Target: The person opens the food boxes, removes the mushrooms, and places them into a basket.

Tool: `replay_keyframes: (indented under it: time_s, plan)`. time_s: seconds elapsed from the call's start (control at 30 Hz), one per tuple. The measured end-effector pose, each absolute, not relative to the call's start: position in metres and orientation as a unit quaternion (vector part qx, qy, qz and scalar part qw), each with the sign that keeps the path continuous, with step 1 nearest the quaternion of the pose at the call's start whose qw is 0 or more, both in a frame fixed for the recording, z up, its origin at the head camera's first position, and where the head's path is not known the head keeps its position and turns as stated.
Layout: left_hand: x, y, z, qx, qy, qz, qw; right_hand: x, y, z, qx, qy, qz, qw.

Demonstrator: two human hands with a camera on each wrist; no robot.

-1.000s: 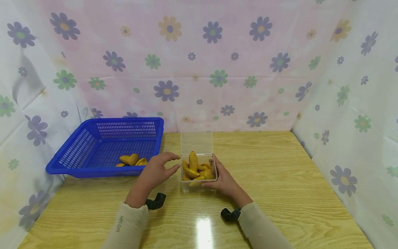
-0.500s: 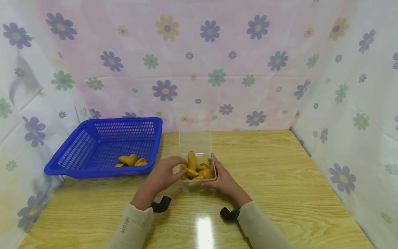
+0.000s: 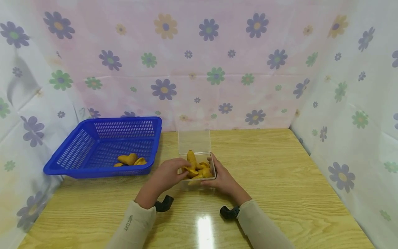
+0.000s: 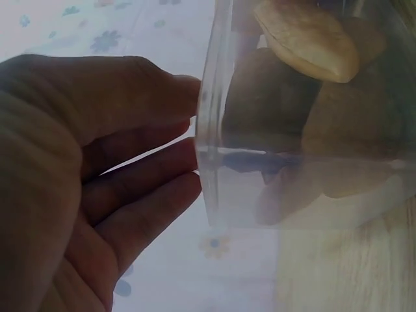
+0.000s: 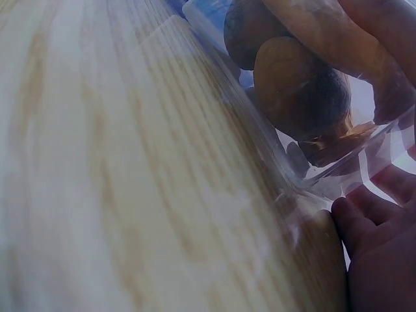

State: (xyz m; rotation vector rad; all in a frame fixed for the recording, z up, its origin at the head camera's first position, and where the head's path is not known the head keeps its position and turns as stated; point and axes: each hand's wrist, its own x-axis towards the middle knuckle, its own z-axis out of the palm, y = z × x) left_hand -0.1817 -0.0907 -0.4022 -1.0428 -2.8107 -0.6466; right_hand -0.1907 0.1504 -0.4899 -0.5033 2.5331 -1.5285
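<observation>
A clear plastic box [image 3: 210, 178] with its lid [image 3: 194, 141] raised stands on the table, full of yellow-brown, rounded and oblong pieces [image 3: 204, 172] whose kind I cannot make out. One long piece [image 3: 191, 158] sticks up above the rim. My right hand [image 3: 222, 175] grips the box's right side, thumb at the front. My left hand [image 3: 169, 173] reaches over the left rim, its fingertips at a yellow piece with a thin edge [image 3: 191, 171]; whether they pinch it is hidden. In the left wrist view, the fingers [image 4: 153, 214] meet the box's edge.
At the left stands a blue perforated basket [image 3: 93, 169] with several similar pieces [image 3: 132, 159] near its front right corner. Wood-grain table [image 3: 264, 173] spreads around the box. Flower-printed cloth [image 3: 192, 52] hangs behind and along the sides.
My left hand has moved right, from just outside the box to over its left rim and among the pieces. The right hand keeps its grip on the box.
</observation>
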Motion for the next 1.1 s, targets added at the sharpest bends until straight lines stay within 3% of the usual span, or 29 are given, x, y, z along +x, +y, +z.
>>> replay_keyframes:
  time_s: [0.43,1.1]
  plan:
    - [-0.1838,-0.0812,-0.3938,-0.354,-0.919,-0.171,-0.015,-0.1913,0.1506,-0.4905,-0.168,0.844,-0.505,0.070]
    - [-0.1889,-0.0808,-0.4036,-0.395,-0.906,-0.153,0.009,-0.1898,0.1503,-0.4901,-0.168,0.840,-0.512,0.070]
